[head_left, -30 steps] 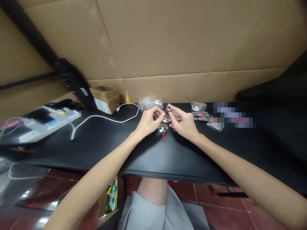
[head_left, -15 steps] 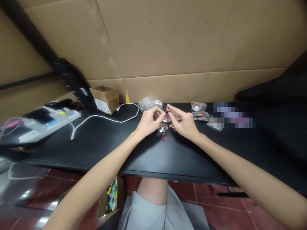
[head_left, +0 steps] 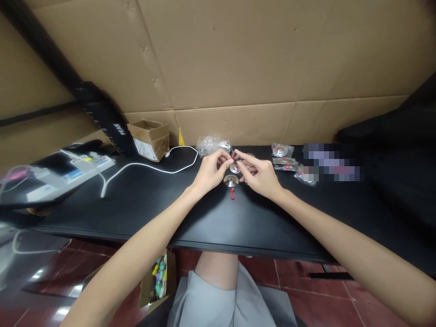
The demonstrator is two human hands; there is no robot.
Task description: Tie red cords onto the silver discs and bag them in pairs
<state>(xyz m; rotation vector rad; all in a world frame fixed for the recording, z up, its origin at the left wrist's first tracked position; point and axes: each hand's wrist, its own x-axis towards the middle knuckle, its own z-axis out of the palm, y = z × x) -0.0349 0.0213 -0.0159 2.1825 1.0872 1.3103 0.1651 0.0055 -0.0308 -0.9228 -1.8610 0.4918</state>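
Far left we have a white power strip (head_left: 86, 163), its writing too small to read. Next is a black bar (head_left: 109, 120) leaning on the cardboard wall (head_left: 238, 68), with white letters that look like PEAK (sideways, so we're not sure). Beside it is a small cardboard box (head_left: 150, 136), flaps open, with an unreadable white label on the front; we can't see inside. A white cable (head_left: 150, 169) runs over the black table (head_left: 170, 213). Under the table edge sits an open carton (head_left: 150, 284) holding coloured bits. A crumpled clear bag (head_left: 211, 145) lies behind the hands, contents unclear. The left hand (head_left: 208, 173) and right hand (head_left: 261, 178) meet mid-table. The fingertips of both are pinched shut on a small silver disc (head_left: 235, 167) with a red cord (head_left: 233, 157), held just above the table between them. A second disc (head_left: 230, 181) lies on the table just below the grip, its red loop (head_left: 232, 194) pointing toward us. To the right are three clear packets (head_left: 285, 164), each holding a disc.
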